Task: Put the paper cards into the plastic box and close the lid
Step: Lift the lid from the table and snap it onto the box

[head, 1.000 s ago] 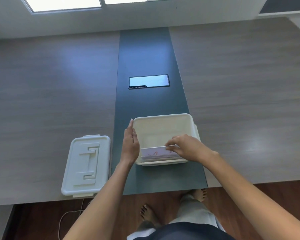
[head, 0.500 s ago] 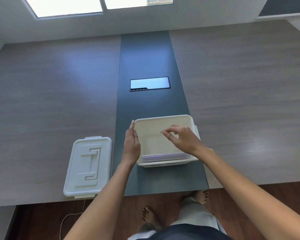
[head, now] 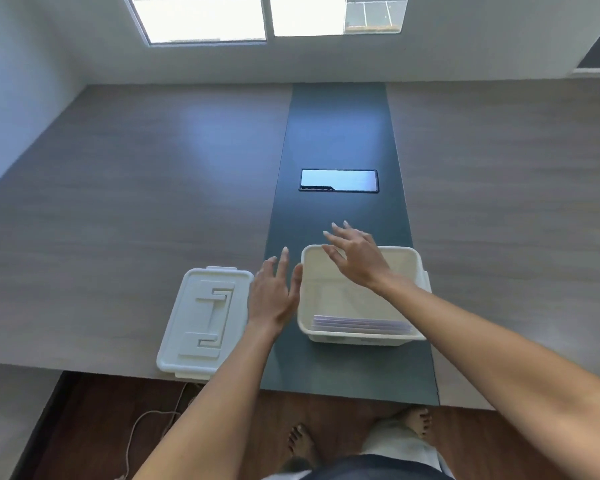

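Pale paper cards (head: 361, 323) lie inside the open white plastic box (head: 417, 268); both hands – left hand (head: 272, 294), right hand (head: 355, 256) – have fingers spread, empty. Take the white ribbed lid (head: 203, 318) by both short edges, lower it level.

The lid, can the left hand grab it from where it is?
Probably yes. The lid lies flat on the table just left of the left hand, which is open, holds nothing, and sits between the lid and the plastic box. Nothing lies between hand and lid.
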Motion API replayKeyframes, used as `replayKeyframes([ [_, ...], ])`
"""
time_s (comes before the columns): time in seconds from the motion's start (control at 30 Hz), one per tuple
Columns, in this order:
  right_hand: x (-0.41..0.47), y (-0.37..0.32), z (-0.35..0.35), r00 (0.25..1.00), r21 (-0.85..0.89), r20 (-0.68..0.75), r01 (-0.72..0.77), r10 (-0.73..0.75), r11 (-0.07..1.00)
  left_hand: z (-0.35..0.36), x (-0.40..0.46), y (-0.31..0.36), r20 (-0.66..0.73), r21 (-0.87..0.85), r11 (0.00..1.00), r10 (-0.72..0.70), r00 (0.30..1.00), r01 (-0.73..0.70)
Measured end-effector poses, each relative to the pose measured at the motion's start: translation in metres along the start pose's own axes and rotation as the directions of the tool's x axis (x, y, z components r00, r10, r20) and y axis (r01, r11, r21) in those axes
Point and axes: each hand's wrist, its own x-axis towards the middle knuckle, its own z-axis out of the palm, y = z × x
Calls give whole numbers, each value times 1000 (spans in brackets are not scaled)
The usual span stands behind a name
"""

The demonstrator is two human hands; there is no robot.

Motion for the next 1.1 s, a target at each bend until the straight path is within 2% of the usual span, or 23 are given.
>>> replayKeyframes([
  [0.1,12,-12,8,997,-55,52,60,-57,997,-12,-7,-23,-6,134,989,-58,998,59],
  [0.3,43,-67,43,965,-111,179,212,-190,971,-41,-36,-92,-65,237,950,-195,979,205],
  [0.53,75,-137,87,885,-129,359,362,-297,923,-50,-75,-147,-84,201,899,-379,922,388],
  [0.63,85,-164,109,826,-124,489,382,-279,916,-49,-94,-166,-90,180,857,-475,875,484],
  [0.7,86,-170,114,793,-131,572,343,-212,930,-45,-102,-167,-74,161,841,-511,856,516],
  [0.83,96,-180,138,743,-141,655,302,-140,943,-36,-114,-172,6,-15,750,-662,750,662],
  [0.93,100,-180,153,726,-122,682,228,-85,966,-28,-120,-164,69,-182,625,-762,644,759],
  [1.1,95,-179,164,765,-96,643,135,-42,986,-15,-123,-148,123,-447,447,-827,548,775],
])
